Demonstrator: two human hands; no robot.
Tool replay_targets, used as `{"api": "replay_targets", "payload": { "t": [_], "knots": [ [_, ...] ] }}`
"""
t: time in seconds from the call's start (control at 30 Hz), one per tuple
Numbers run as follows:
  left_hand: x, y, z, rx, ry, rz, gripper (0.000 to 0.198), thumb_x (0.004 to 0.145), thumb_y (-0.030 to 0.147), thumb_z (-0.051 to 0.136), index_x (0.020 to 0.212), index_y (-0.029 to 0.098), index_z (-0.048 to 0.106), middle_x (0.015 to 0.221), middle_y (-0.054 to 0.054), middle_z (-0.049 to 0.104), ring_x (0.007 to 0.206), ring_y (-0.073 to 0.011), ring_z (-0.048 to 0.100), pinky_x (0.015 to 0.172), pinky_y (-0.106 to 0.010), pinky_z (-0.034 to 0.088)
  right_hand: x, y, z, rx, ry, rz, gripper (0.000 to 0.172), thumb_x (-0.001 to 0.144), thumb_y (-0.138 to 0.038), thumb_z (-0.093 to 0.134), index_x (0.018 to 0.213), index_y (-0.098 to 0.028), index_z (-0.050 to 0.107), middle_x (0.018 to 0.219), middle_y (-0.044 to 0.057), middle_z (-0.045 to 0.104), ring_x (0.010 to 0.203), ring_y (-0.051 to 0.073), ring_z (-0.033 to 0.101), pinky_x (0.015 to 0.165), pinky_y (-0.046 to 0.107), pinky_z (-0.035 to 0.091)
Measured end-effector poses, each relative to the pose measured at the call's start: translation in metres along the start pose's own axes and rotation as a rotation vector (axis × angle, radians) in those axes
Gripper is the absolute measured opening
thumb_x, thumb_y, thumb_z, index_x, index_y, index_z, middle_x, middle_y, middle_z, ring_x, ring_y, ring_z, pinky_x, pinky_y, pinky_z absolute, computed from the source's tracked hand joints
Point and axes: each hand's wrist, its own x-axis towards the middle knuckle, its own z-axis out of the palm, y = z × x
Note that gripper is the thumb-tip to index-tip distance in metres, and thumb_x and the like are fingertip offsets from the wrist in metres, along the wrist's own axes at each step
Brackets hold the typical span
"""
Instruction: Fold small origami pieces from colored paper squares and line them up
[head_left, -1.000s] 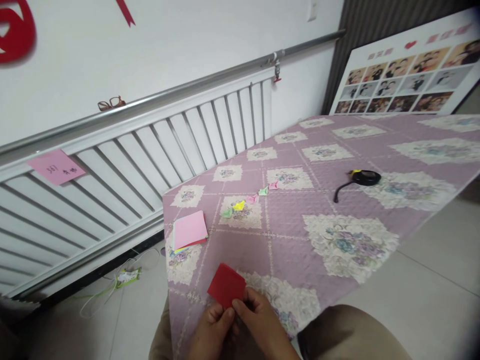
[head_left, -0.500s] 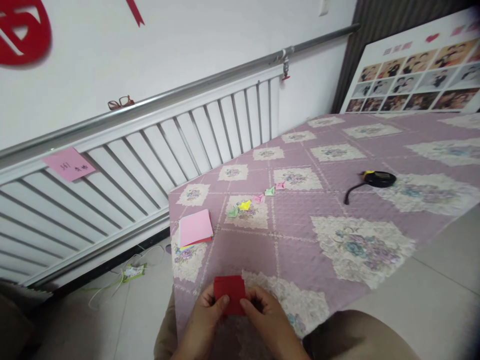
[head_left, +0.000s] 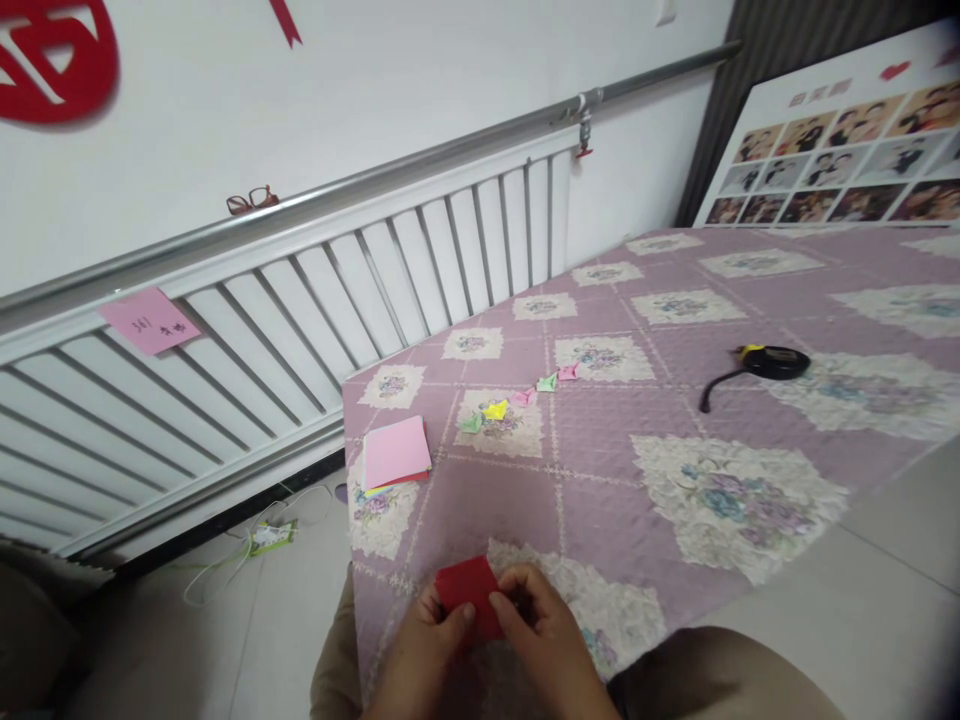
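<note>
A folded piece of red paper (head_left: 471, 590) is held between my two hands over the near edge of the table. My left hand (head_left: 433, 632) grips its left side, thumb on top and fingers underneath. On the right side, my right hand (head_left: 534, 618) pinches the paper between thumb and curled fingers. Beyond them lies a stack of coloured paper sheets (head_left: 397, 452), pink on top with red and yellow edges showing. A slanting row of small folded paper pieces stands farther back, among them a yellow one (head_left: 495, 410) and a green one (head_left: 547, 383).
A black tape measure (head_left: 776, 362) with a strap lies on the right of the flowered tablecloth (head_left: 517, 505). A white radiator (head_left: 315, 300) runs along the wall, with a pink note (head_left: 151, 321) on it and glasses (head_left: 253, 199) above. A photo board (head_left: 840, 150) leans at the back right.
The red paper has tilted, its right side now higher, and both hands have turned with it. The whole view has shifted slightly, so the surroundings appear a little farther right.
</note>
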Motion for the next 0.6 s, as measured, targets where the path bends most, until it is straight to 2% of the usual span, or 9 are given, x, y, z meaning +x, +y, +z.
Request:
{"api": "replay_targets", "payload": {
  "t": [0.23,0.47,0.6],
  "knots": [
    [-0.004,0.004,0.001,0.040,-0.059,0.074,0.045,0.058,0.043,0.083,0.092,0.019,0.066,0.096,-0.007,0.069,0.094,-0.0254,0.061,0.078,-0.031,0.045,0.003,-0.003,-0.003,0.034,-0.048,0.017,0.019,0.079,-0.040,0.053,0.074,-0.022,0.057,0.072,0.000,0.056,0.069,0.016,0.052,0.063,0.027,0.044],
    [0.004,-0.003,-0.011,0.184,-0.093,0.150,0.054,0.062,0.049,0.079,0.102,0.018,0.061,0.102,-0.010,0.067,0.095,-0.0257,0.060,0.083,-0.035,0.045,0.003,-0.001,-0.004,-0.014,-0.041,0.035,0.024,0.081,-0.044,0.052,0.073,-0.022,0.059,0.072,0.001,0.058,0.069,0.017,0.053,0.063,0.028,0.044],
    [0.008,0.007,-0.020,0.296,0.015,0.269,0.064,0.064,0.048,0.078,0.115,0.020,0.052,0.111,-0.012,0.061,0.094,-0.0238,0.059,0.081,-0.033,0.047,0.004,0.002,-0.006,-0.048,-0.018,0.039,0.027,0.081,-0.045,0.052,0.069,-0.022,0.057,0.068,0.001,0.056,0.065,0.017,0.050,0.060,0.028,0.043]
  ]
}}
